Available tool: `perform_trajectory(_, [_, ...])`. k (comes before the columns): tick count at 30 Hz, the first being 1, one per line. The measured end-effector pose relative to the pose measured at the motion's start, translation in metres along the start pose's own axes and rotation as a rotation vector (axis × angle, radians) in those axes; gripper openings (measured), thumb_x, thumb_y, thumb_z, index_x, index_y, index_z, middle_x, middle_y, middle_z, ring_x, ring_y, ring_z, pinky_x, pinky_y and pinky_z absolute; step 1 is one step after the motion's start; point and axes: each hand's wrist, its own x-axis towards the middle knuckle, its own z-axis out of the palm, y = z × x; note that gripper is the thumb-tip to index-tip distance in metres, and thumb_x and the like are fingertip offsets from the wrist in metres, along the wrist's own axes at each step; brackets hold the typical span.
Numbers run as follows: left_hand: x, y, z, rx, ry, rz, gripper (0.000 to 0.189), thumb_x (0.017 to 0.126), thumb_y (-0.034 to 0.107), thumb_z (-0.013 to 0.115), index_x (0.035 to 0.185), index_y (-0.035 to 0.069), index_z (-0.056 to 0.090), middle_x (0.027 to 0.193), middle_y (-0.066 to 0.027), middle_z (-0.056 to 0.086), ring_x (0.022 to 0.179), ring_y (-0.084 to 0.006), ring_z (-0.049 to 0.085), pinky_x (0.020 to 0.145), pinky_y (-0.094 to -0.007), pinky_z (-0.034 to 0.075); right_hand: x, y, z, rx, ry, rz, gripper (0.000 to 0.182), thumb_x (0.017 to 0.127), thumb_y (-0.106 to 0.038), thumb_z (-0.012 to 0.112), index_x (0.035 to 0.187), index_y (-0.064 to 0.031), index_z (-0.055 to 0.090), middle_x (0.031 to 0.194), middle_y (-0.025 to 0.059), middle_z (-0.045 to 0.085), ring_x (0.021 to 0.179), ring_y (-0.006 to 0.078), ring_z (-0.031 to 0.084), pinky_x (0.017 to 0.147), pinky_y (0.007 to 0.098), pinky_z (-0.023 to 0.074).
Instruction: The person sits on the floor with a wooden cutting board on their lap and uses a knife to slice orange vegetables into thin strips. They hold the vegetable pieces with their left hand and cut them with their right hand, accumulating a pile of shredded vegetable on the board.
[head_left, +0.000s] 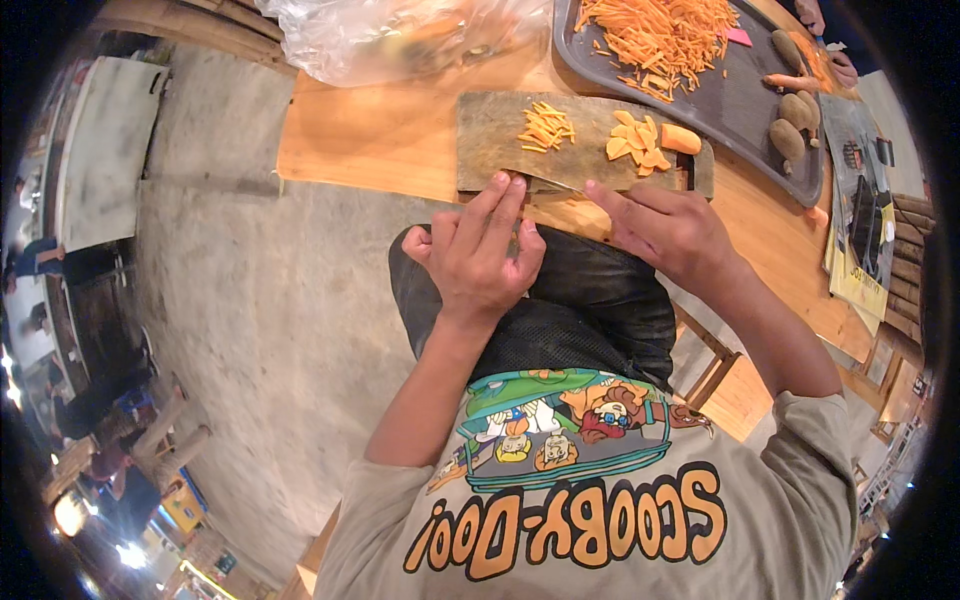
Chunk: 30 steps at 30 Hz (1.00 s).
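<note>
My right hand (667, 229) is closed around a knife (556, 182), its index finger stretched along the blade. The handle is hidden in the palm. The thin blade lies along the near edge of a wooden cutting board (480, 139), pointing left. My left hand (484, 251) has its fingers spread, two fingertips at the board's near edge beside the blade tip; whether they touch the blade I cannot tell. On the board lie a small pile of carrot sticks (546, 126), a heap of thin carrot slices (636, 141) and a cut carrot piece (681, 139).
A dark tray (712, 112) holds shredded carrot (664, 37) and several brown root vegetables (787, 139). A clear plastic bag (420, 37) sits at the wooden table's (360, 135) far side. Printed sheets (862, 217) lie at right. Another person's hands (844, 67) are beyond the tray.
</note>
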Motion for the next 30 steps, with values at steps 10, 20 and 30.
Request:
perform_trajectory(10, [-0.006, -0.009, 0.003, -0.050, -0.014, 0.027, 0.041, 0.091, 0.031, 0.077, 0.131, 0.025, 0.086, 0.135, 0.0110, 0.080, 0.091, -0.0140, 0.062, 0.096, -0.0422, 0.031, 0.007, -0.013, 0.001, -0.125, -0.045, 0.032, 0.071, 0.089, -0.014, 0.082, 0.158, -0.0128, 0.065, 0.087, 0.0045, 0.065, 0.078, 0.0234, 0.073, 0.059, 0.0397, 0.0591])
perform_trajectory(20, [-0.003, -0.006, 0.005, -0.073, 0.026, 0.013, 0.038, 0.090, 0.033, 0.077, 0.125, 0.022, 0.086, 0.134, 0.0139, 0.078, 0.097, -0.0133, 0.059, 0.095, -0.0435, 0.029, 0.001, -0.010, 0.003, -0.057, 0.083, 0.059, 0.057, 0.090, -0.010, 0.086, 0.145, -0.0093, 0.072, 0.090, 0.0065, 0.076, 0.075, 0.0247, 0.075, 0.063, 0.0378, 0.0617])
perform_trajectory(30, [0.007, 0.003, -0.008, -0.014, -0.040, -0.023, 0.038, 0.088, 0.030, 0.078, 0.125, 0.024, 0.086, 0.131, 0.0118, 0.080, 0.097, -0.0169, 0.063, 0.098, -0.0445, 0.031, 0.001, -0.009, 0.002, -0.050, 0.082, 0.030, 0.056, 0.088, -0.010, 0.087, 0.142, -0.0080, 0.074, 0.086, 0.0056, 0.071, 0.071, 0.0253, 0.073, 0.061, 0.0388, 0.0600])
